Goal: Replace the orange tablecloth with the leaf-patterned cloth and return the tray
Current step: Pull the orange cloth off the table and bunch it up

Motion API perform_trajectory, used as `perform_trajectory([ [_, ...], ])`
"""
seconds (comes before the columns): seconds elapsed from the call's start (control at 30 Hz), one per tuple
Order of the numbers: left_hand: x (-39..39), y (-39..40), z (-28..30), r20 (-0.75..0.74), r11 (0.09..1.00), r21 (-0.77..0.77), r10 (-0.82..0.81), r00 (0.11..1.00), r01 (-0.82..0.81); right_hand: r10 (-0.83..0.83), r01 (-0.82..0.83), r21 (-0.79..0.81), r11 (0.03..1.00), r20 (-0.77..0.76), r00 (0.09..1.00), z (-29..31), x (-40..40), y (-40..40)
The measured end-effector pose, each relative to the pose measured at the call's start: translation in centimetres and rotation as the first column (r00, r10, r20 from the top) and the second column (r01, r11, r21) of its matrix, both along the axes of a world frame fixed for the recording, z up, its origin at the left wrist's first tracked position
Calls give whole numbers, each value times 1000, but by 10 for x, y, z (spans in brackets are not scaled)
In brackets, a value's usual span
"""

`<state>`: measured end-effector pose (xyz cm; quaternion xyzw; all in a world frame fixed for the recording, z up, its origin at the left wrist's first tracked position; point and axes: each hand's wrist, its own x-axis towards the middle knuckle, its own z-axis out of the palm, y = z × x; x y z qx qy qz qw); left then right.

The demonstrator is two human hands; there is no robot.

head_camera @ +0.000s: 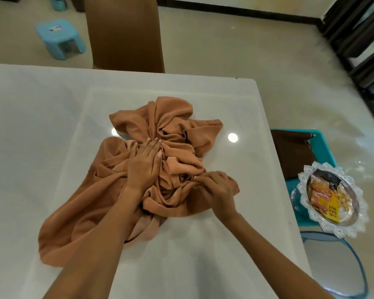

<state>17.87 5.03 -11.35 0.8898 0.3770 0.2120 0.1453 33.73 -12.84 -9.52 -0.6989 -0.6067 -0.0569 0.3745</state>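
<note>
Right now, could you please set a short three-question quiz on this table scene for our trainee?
1. True or false: the orange cloth lies spread flat over the table.
2. Which hand pinches a fold of the cloth: left or right?
3. Where is the tray? A) on the table B) on the teal chair beside it C) on the floor

Key: 1 false, it is bunched in a heap; 2 right, the left presses flat; 3 B.
</note>
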Motion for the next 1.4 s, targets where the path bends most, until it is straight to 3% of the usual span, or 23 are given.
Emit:
perform_trajectory([
  [0.13,-2,-1,0,22,1000,-2,15,1000,-15,227,-243,108,964,143,963,31,-2,44],
  [0.27,-2,0,-2,57,1000,-18,15,998,-14,269,-294,-80,952,-233,935,31,-10,84],
  [0.37,-2,2,-7,96,999,-33,-4,995,7,310,-312,-133,941,-31,950,13,-14,111],
  [0.5,-1,7,-15,157,992,-101,87,984,-72,221,-202,-378,903,7,975,6,-11,153],
  [0.63,2,9,-16,220,977,-165,168,961,-133,270,-202,-538,818,49,962,-7,-4,172],
  [0.87,1,6,-7,237,943,-278,252,938,-183,303,-229,-571,788,36,952,-9,-1,179],
  [1.1,-37,-7,22,112,949,-98,309,944,-299,286,-229,-516,826,34,958,-12,-1,182],
  [1.23,-105,-40,25,6,842,-85,534,845,-532,284,-220,-521,825,45,958,-13,0,180],
  [1.4,-189,-95,-7,-193,525,-111,821,537,-844,286,-210,-529,822,65,956,-14,-1,180],
])
